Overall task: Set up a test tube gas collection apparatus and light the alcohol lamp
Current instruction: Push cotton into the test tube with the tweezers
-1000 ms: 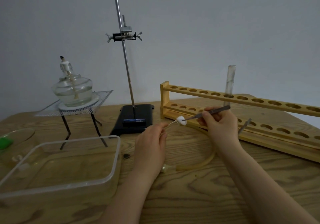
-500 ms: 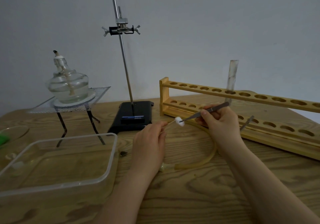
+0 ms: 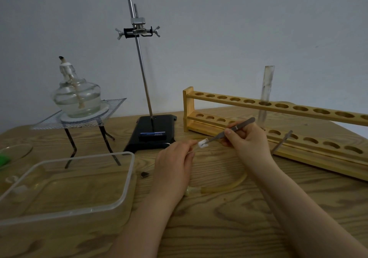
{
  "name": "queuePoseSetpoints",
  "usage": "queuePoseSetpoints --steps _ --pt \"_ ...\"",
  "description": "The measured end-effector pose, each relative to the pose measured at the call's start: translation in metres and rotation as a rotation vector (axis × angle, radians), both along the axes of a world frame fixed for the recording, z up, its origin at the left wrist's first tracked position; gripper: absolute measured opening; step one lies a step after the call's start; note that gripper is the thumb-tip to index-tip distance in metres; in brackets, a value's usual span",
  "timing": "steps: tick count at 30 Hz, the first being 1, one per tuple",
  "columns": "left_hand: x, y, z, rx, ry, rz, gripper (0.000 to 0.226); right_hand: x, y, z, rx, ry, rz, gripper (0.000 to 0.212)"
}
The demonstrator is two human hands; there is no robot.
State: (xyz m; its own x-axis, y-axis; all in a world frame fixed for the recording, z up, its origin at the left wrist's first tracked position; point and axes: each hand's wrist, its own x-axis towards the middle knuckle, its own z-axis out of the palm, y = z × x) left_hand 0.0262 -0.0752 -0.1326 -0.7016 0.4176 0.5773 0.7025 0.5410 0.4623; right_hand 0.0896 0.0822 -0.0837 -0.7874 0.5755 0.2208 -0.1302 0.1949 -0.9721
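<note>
My right hand (image 3: 248, 141) grips metal tweezers (image 3: 232, 131) whose tips pinch a small white cotton wad (image 3: 202, 143). My left hand (image 3: 175, 164) pinches the near end of a yellowish rubber tube (image 3: 225, 186), right at the wad. The tube curves over the table behind my hands. A glass alcohol lamp (image 3: 76, 94), uncapped and unlit, stands on wire gauze over a tripod (image 3: 79, 118) at the left. The retort stand (image 3: 152, 131) with its clamp (image 3: 138, 31) is at centre back. One test tube (image 3: 265, 92) stands in the wooden rack (image 3: 278, 116).
A clear plastic trough (image 3: 65, 186) lies at the front left. A glass dish (image 3: 16, 151) with something green beside it sits at the left edge. A small dark piece (image 3: 144, 174) lies by the trough. A metal tool (image 3: 281, 142) leans on the rack.
The view has tilted slightly, so everything sits a little lower in frame. The tweezers and cotton wad stay against the tube end; both hands have barely shifted.
</note>
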Motion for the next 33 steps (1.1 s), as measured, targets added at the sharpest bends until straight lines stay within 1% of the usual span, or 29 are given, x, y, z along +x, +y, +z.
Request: queuePoseSetpoints --steps 7,13,18,24,33 --pt "-0.0006 0.0004 -0.0016 -0.001 0.012 -0.004 0.029 0.0000 -0.0047 -0.0018 -0.026 0.003 0.016 0.007" --pt "0.0002 0.0001 -0.0017 -0.006 0.035 -0.023 0.031 -0.0015 -0.0091 -0.0051 -0.043 -0.012 0.049 0.010" --pt "0.0024 0.0011 0.0014 0.020 -0.027 0.018 0.036 -0.0015 -0.0069 -0.0053 -0.093 0.004 0.071 0.008" --pt "0.0022 0.0022 0.0020 -0.014 -0.017 -0.004 0.021 -0.0027 -0.0056 -0.0076 -0.052 0.006 0.035 0.007" --pt "0.0003 0.0016 0.0011 0.004 -0.008 -0.010 0.019 -0.0057 -0.0036 -0.0098 -0.040 0.011 0.005 0.007"
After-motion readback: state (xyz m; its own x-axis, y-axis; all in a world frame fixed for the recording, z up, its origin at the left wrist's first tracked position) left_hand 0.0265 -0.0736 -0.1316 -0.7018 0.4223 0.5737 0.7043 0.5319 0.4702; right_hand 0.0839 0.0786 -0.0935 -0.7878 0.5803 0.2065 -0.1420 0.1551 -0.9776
